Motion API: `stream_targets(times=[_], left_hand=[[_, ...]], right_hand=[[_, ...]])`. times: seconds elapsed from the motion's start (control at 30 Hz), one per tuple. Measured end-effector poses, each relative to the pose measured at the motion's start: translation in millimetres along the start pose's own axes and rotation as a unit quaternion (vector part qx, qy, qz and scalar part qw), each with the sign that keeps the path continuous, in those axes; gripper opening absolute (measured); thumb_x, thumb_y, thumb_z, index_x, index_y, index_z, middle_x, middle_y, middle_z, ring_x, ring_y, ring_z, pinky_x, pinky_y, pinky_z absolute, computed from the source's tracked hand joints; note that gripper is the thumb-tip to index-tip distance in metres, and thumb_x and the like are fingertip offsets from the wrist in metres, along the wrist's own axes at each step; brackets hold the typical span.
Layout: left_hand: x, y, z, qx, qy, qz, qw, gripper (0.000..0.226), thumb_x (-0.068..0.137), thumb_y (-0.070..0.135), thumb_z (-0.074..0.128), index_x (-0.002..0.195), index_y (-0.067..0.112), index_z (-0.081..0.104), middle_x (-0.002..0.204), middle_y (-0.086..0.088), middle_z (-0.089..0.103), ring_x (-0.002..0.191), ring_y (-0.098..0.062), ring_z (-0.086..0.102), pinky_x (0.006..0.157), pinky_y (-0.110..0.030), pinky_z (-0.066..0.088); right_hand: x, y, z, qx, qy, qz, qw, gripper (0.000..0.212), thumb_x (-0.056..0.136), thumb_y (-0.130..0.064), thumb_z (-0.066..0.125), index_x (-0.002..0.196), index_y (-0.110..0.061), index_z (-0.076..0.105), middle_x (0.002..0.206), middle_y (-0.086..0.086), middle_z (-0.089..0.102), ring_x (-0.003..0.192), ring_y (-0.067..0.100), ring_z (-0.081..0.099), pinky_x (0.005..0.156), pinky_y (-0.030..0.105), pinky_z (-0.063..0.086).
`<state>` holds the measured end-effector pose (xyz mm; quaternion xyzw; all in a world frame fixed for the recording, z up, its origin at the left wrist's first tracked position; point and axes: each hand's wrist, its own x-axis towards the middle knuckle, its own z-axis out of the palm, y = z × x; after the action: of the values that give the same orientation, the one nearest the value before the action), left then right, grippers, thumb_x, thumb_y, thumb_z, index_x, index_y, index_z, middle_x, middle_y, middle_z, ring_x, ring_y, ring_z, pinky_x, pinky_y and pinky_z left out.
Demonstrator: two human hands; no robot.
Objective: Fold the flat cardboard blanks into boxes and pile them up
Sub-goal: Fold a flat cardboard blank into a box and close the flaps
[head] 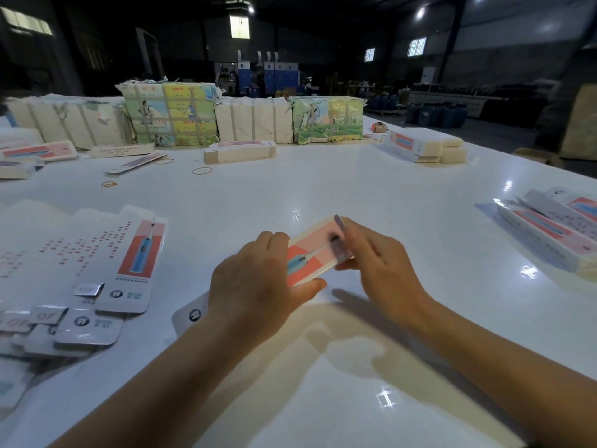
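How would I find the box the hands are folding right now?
Look at the big white table, near its front middle. Between the left hand and right hand is the box being folded, with a blue toothbrush picture. It is the only one lifted and held; the flat blanks lie left.

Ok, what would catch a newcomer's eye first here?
Both hands, left hand and right hand, grip a pink toothbrush box mid-table. Flat blanks fan out at left, and wrapped bundles line the far edge of the white table.
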<state>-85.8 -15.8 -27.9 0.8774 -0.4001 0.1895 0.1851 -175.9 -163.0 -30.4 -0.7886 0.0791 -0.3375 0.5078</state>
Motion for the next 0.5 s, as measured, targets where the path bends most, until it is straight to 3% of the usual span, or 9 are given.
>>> stream_targets(times=[0.07, 0.17, 0.37, 0.5], left_hand=[[-0.2, -0.1, -1.8, -0.003, 0.0, -0.002, 1.0, 0.077, 0.064, 0.077, 0.037, 0.119, 0.024, 0.044, 0.111, 0.007, 0.055, 0.08, -0.006, 0.046, 0.066, -0.019, 0.041], [-1.0, 0.2, -2.3, -0.007, 0.008, 0.009, 1.0, 0.072, 0.068, 0.076, 0.044, 0.117, 0.023, 0.045, 0.109, 0.007, 0.056, 0.082, -0.01, 0.053, 0.066, -0.022, 0.043], [-0.8, 0.3, -1.7, -0.009, 0.008, 0.022, 1.0, 0.072, 0.066, 0.077, 0.039, 0.117, 0.026, 0.045, 0.109, 0.009, 0.056, 0.081, -0.007, 0.052, 0.063, -0.019, 0.042], [-1.4, 1.5, -1.9, -0.011, 0.018, 0.033, 0.999, 0.069, 0.07, 0.074, 0.047, 0.117, 0.024, 0.047, 0.108, 0.007, 0.057, 0.082, -0.01, 0.057, 0.064, -0.022, 0.046]], right_hand=[[4.4, -2.4, -1.7, 0.087, 0.005, 0.033, 0.996, 0.037, 0.1, -0.03, 0.044, 0.081, -0.019, 0.074, 0.082, 0.001, 0.073, 0.08, 0.019, 0.07, 0.072, 0.029, 0.058], [5.9, -4.4, -3.4, 0.12, 0.006, 0.041, 0.992, 0.042, 0.099, -0.014, 0.041, 0.084, -0.027, 0.077, 0.086, 0.004, 0.075, 0.082, 0.021, 0.071, 0.072, 0.026, 0.055], [8.2, -1.6, -5.0, 0.166, 0.02, 0.066, 0.984, 0.046, 0.099, -0.011, 0.041, 0.081, -0.031, 0.078, 0.087, 0.005, 0.075, 0.083, 0.023, 0.072, 0.069, 0.028, 0.057], [4.8, -4.6, -5.5, 0.153, 0.018, 0.035, 0.987, 0.046, 0.098, -0.011, 0.044, 0.079, -0.035, 0.078, 0.085, 0.004, 0.075, 0.081, 0.022, 0.072, 0.066, 0.025, 0.056]])
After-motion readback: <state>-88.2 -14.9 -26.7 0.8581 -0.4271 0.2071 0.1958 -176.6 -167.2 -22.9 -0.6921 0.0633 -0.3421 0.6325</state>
